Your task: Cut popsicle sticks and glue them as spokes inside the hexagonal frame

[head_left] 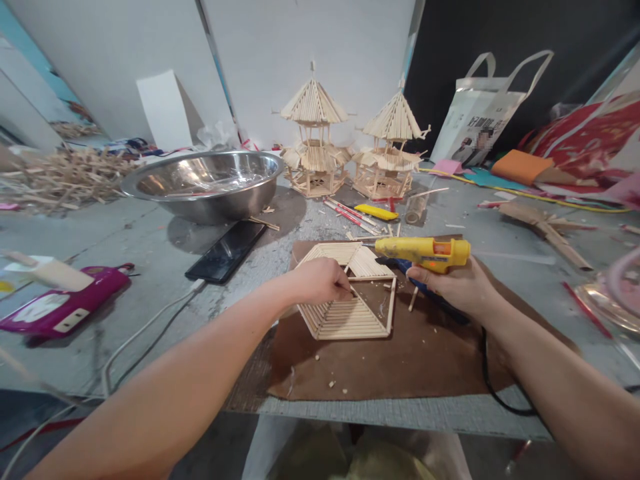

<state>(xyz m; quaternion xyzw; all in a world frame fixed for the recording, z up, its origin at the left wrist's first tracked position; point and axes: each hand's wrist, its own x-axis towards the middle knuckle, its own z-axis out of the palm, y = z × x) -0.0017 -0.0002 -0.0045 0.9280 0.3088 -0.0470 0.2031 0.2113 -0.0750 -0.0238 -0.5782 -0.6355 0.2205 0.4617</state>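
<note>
My left hand (320,280) is closed in a pinch on a thin wooden stick, pressed against a flat hexagonal frame of wooden sticks (345,313). The frame lies on a brown mat (400,360) in front of me. My right hand (457,287) grips a yellow hot glue gun (425,252). Its nozzle points left toward the frame's upper panel, just right of my left hand. The gun's black cord (493,387) runs off the table's front edge.
Two stick-built pagoda models (315,143) (393,150) stand at the back. A steel bowl (205,183) and a black phone (227,250) lie left of the mat. A pink device (65,303), a heap of sticks (60,177), a white bag (483,120) and coloured paper surround them.
</note>
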